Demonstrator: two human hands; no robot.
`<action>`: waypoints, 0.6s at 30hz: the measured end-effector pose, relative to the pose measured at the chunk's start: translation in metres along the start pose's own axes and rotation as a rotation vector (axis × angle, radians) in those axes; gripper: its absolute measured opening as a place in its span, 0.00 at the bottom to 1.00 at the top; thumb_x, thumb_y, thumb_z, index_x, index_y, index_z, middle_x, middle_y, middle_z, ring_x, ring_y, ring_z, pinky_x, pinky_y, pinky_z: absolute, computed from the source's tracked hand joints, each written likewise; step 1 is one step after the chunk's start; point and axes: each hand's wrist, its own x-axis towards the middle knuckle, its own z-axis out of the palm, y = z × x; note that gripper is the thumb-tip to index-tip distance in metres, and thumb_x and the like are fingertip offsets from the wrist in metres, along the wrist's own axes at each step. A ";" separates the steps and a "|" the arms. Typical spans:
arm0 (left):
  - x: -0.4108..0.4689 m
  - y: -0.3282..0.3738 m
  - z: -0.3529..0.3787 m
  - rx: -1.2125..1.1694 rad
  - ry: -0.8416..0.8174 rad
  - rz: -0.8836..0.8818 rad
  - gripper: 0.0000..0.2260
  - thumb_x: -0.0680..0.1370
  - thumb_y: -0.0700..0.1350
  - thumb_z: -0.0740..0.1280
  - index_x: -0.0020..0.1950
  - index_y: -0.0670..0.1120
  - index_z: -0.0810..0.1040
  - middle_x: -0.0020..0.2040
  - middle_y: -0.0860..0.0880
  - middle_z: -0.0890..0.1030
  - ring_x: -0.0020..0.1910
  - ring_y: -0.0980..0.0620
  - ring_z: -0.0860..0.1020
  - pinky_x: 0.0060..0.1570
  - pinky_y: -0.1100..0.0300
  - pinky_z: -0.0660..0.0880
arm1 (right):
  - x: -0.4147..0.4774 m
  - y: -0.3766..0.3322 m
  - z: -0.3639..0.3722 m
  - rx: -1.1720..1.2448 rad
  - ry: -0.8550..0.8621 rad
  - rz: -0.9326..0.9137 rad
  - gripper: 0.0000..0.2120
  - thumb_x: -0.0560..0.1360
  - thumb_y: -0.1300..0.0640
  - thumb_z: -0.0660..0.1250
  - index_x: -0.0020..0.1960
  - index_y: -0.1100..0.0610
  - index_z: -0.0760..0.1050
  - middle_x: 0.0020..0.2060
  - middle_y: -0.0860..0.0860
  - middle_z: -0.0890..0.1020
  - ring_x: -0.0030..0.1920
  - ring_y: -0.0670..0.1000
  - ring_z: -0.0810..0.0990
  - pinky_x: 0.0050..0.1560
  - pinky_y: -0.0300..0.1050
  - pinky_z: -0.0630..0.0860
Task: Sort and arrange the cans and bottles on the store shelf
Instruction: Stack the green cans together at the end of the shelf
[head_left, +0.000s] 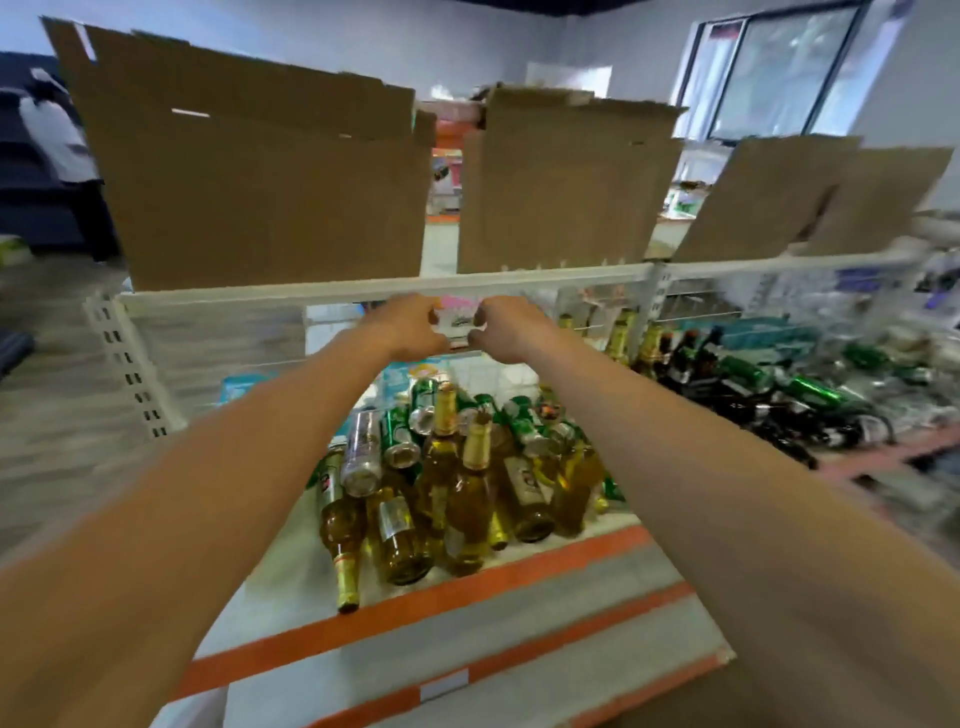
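Note:
Both my arms reach forward over the shelf. My left hand (410, 328) and my right hand (506, 330) grip the two sides of a small white can (457, 323) with a green mark, held just below the white shelf rail (332, 293). Under my hands lies a jumbled pile of amber glass bottles (467, 493) with gold foil necks, mixed with green cans (400, 434) and a silver can (362, 452), on the white shelf with orange edge (415, 608). The picture is blurred.
Brown cardboard boxes (270, 197) stand on the upper shelf. To the right, dark bottles and green cans (769, 400) lie in a heap behind a wire divider (701, 306). A person stands at far left (57, 140). Lower orange-edged shelves step toward me.

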 end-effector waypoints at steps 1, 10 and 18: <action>0.004 0.021 0.004 -0.001 -0.011 0.022 0.16 0.75 0.51 0.73 0.57 0.42 0.80 0.52 0.46 0.81 0.53 0.43 0.79 0.48 0.56 0.73 | -0.009 0.022 -0.008 -0.006 -0.005 0.028 0.18 0.80 0.51 0.64 0.66 0.58 0.75 0.63 0.56 0.78 0.62 0.59 0.76 0.56 0.47 0.73; 0.020 0.239 0.087 0.177 -0.217 0.253 0.14 0.76 0.52 0.70 0.54 0.44 0.78 0.52 0.44 0.78 0.48 0.46 0.77 0.46 0.53 0.73 | -0.137 0.255 -0.067 0.001 -0.089 0.286 0.13 0.81 0.52 0.62 0.55 0.61 0.76 0.51 0.59 0.82 0.49 0.59 0.79 0.46 0.50 0.76; 0.013 0.433 0.169 0.170 -0.321 0.434 0.14 0.75 0.52 0.72 0.54 0.45 0.76 0.53 0.44 0.79 0.49 0.47 0.77 0.50 0.53 0.75 | -0.245 0.427 -0.093 -0.041 -0.092 0.494 0.13 0.79 0.51 0.66 0.50 0.62 0.75 0.39 0.53 0.76 0.43 0.56 0.76 0.42 0.46 0.71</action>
